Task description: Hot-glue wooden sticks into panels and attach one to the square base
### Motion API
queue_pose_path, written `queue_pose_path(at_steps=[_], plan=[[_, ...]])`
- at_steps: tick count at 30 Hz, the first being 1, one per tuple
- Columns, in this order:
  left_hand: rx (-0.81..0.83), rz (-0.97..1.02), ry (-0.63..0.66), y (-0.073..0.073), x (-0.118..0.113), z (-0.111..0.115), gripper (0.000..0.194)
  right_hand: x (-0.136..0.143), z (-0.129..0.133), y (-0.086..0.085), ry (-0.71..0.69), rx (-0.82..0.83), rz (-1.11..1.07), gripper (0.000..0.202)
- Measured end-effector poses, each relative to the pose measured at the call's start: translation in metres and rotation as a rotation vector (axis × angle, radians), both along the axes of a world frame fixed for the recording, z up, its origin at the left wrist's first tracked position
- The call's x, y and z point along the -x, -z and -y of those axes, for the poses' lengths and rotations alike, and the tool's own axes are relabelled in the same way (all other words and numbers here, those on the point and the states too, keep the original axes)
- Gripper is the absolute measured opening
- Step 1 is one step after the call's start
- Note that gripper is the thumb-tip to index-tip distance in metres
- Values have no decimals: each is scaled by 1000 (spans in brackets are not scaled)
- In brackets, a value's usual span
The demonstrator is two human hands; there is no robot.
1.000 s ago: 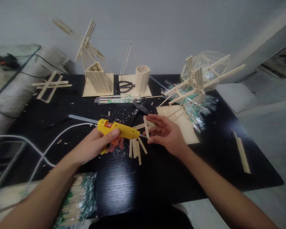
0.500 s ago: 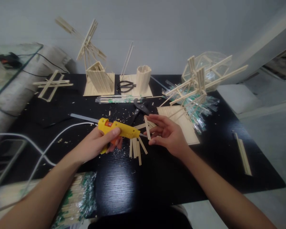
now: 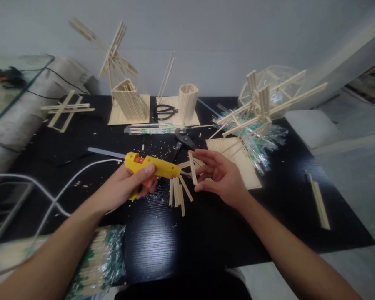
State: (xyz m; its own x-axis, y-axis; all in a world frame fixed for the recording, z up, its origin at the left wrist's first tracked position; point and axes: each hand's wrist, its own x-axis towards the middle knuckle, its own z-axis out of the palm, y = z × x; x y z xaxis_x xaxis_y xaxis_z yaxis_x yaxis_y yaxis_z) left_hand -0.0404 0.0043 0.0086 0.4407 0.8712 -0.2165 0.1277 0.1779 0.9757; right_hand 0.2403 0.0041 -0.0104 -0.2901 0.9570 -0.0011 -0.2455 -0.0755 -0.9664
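Observation:
My left hand (image 3: 137,179) is wrapped round a yellow hot glue gun (image 3: 158,166), with a glue stick (image 3: 104,152) jutting from its back end. The gun's metal nozzle points right, close to a short wooden stick (image 3: 192,168); whether it touches the stick I cannot tell. Between thumb and fingertips, my right hand (image 3: 220,175) pinches that stick nearly upright. Below the nozzle lies a loose fan of cut wooden sticks (image 3: 177,191) on the black table (image 3: 206,237). Dark pliers (image 3: 183,141) rest just behind, partly covered by the gun and hand.
Stick-built models stand at the back: a square tower (image 3: 129,102), a round tower (image 3: 188,104) and a bladed frame (image 3: 259,108) on the right. Bagged sticks (image 3: 100,258) sit front left. The white cord (image 3: 50,196) loops at left. Two sticks (image 3: 319,204) lie far right.
The glue gun and my left hand have shifted slightly left, drawing the nozzle back a little along the stick. My right hand holds the stick almost still.

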Motion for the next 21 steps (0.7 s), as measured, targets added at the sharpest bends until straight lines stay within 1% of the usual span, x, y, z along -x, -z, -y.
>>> queue_pose_path(at_steps=[7,15,21], plan=[[-14,-5,-18,-1,-2,-1,57,1,2,-1,-17,16,-6,74],[-25,-14,-32,-1,-2,-2,58,2,2,0,-43,-15,-22,75],[-43,-56,-42,-2,-2,-2,58,2,3,0,-52,-35,30,75]])
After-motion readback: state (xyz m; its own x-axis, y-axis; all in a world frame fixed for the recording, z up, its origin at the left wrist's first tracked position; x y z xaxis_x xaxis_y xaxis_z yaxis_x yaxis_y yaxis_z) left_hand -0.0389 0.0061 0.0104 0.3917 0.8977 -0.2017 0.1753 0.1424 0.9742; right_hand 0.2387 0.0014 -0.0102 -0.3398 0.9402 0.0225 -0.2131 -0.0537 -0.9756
